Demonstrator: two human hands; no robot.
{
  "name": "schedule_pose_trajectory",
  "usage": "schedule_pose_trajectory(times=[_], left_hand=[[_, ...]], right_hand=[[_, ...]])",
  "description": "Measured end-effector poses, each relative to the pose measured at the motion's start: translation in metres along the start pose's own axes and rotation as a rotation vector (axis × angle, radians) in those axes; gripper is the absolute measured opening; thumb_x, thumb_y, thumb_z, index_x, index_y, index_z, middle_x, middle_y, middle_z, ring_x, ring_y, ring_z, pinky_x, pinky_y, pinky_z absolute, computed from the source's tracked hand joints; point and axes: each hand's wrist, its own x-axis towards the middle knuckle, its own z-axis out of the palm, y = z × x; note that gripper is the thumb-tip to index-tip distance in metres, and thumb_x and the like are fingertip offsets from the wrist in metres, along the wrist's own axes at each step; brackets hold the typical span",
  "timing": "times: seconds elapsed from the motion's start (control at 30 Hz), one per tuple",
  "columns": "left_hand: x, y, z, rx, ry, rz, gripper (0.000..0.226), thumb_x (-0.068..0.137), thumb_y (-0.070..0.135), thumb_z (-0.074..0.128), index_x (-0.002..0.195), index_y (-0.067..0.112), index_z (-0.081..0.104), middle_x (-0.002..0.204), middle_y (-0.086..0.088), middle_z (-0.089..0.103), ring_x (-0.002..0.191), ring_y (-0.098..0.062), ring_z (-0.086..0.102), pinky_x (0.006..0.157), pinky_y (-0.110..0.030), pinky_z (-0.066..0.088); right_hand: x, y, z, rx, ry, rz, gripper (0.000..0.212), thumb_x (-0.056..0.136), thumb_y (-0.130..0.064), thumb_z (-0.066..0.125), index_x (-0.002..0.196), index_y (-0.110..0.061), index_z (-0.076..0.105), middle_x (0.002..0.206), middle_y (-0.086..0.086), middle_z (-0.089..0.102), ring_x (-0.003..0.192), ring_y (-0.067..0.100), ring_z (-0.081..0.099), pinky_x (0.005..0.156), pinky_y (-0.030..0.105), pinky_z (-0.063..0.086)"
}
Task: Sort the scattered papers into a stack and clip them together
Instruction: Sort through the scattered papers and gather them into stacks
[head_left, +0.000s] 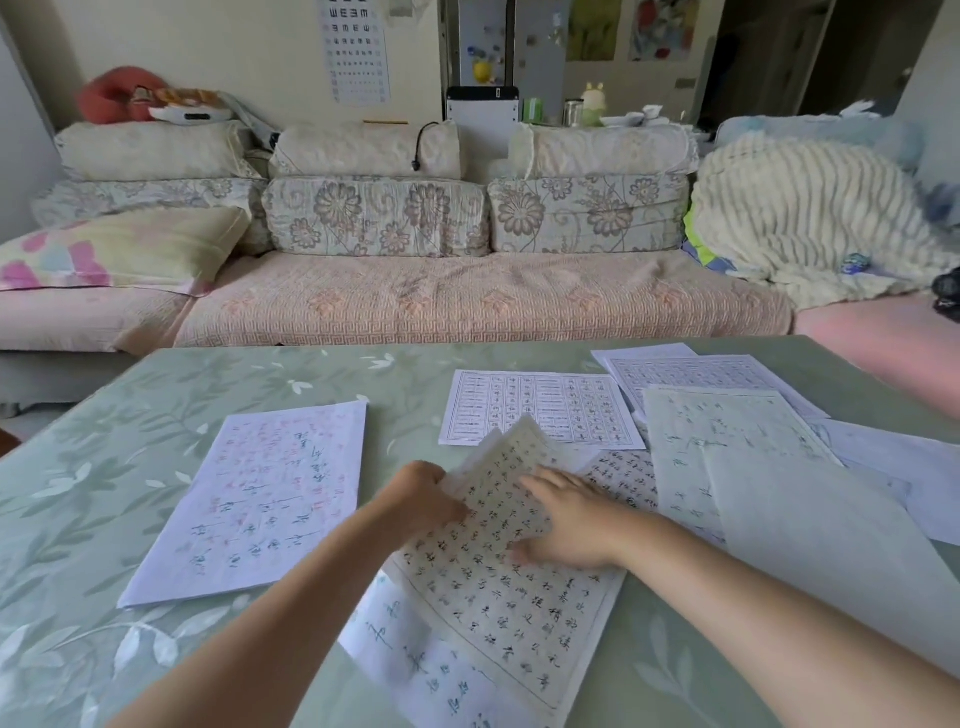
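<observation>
On the near tabletop, left hand pinches the calligraphy sheet by its raised edge; right hand presses it, fingers straight. Light, limp paper, probably best taken by edges.

About ten papers (overlapping), two hands, one table

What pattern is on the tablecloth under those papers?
The tablecloth is pale green with a whitish leaf-and-twig print; the head view shows it best.

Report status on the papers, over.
Left hand grips calligraphy sheet at lifted edge. Right hand pressing flat on it. Other papers scattered, unstacked.
</observation>
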Motion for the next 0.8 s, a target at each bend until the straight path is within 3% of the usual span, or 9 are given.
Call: schedule_pose_trajectory(times=[0.1,0.17,0.23,0.3,0.37,0.43,0.53,0.63,0.8], left_hand=[[-0.007,-0.005,-0.024,-0.047,0.009,0.066,0.028,0.081,0.02,0.076,0.108,0.021,0.067,0.097,-0.003,0.071,0.084,-0.022,0.069,0.081,-0.036,0.058],[-0.013,-0.011,-0.042,-0.131,0.014,0.113,0.027,0.085,0.017,0.072,0.109,0.025,0.064,0.099,-0.001,0.071,0.085,-0.021,0.07,0.075,-0.033,0.057],[-0.018,-0.02,-0.058,-0.257,0.048,0.144,0.026,0.087,0.014,0.069,0.11,0.024,0.064,0.095,-0.002,0.073,0.082,-0.022,0.071,0.069,-0.031,0.056],[-0.019,-0.031,-0.068,-0.5,0.063,0.13,0.025,0.088,0.01,0.068,0.111,0.018,0.065,0.096,-0.01,0.075,0.084,-0.031,0.073,0.075,-0.045,0.059],[-0.018,-0.037,-0.069,-0.759,0.024,0.106,0.028,0.089,0.002,0.064,0.115,0.012,0.063,0.103,-0.019,0.072,0.093,-0.038,0.07,0.084,-0.057,0.054],[-0.016,-0.038,-0.064,-0.871,-0.024,0.098,0.028,0.091,-0.003,0.058,0.117,0.007,0.06,0.109,-0.023,0.069,0.099,-0.041,0.068,0.086,-0.057,0.053],[-0.015,-0.031,-0.051,-0.883,-0.093,0.115,0.026,0.092,-0.005,0.054,0.116,0.004,0.058,0.111,-0.027,0.067,0.1,-0.043,0.067,0.084,-0.058,0.054],[-0.01,-0.022,-0.04,-0.843,-0.067,0.123,0.022,0.09,-0.007,0.056,0.11,0.002,0.06,0.105,-0.025,0.07,0.096,-0.042,0.068,0.084,-0.059,0.054],[0.001,0.001,-0.017,-0.483,-0.023,0.255,0.019,0.086,0.001,0.066,0.096,0.017,0.07,0.09,-0.002,0.076,0.083,-0.018,0.073,0.079,-0.036,0.06]], right_hand=[[-0.002,0.001,-0.004,0.103,0.085,0.01,0.114,0.072,-0.085,0.053,0.158,-0.033,0.0,0.166,-0.008,-0.006,0.153,0.021,-0.002,0.122,0.052,0.007],[-0.002,0.001,-0.006,0.194,0.218,0.012,0.11,0.077,-0.076,0.058,0.158,-0.029,0.001,0.166,-0.006,-0.001,0.153,0.021,0.003,0.123,0.047,0.009],[-0.001,-0.001,-0.011,0.433,0.374,0.047,0.107,0.082,-0.063,0.066,0.159,-0.023,0.002,0.165,-0.001,0.009,0.151,0.021,0.013,0.122,0.043,0.018],[0.003,-0.005,-0.017,0.702,0.51,0.144,0.106,0.082,-0.056,0.07,0.158,-0.019,0.008,0.162,0.004,0.02,0.148,0.024,0.023,0.118,0.042,0.026],[0.007,-0.009,-0.021,0.916,0.527,0.224,0.105,0.082,-0.055,0.072,0.158,-0.019,0.01,0.162,0.006,0.023,0.147,0.027,0.026,0.118,0.044,0.027],[0.01,-0.013,-0.02,1.133,0.427,0.206,0.106,0.077,-0.054,0.077,0.157,-0.018,0.017,0.159,0.008,0.031,0.144,0.029,0.033,0.118,0.048,0.028],[0.012,-0.017,-0.015,1.225,0.273,0.21,0.109,0.068,-0.049,0.086,0.151,-0.01,0.028,0.153,0.007,0.041,0.14,0.028,0.038,0.118,0.048,0.026],[0.014,-0.009,-0.016,1.162,0.299,0.252,0.105,0.071,-0.038,0.087,0.151,-0.006,0.028,0.155,0.009,0.038,0.141,0.028,0.038,0.118,0.045,0.028],[0.007,0.032,-0.032,1.109,0.389,0.388,0.095,0.077,-0.025,0.085,0.15,-0.002,0.03,0.155,0.016,0.037,0.142,0.032,0.036,0.115,0.043,0.03]])
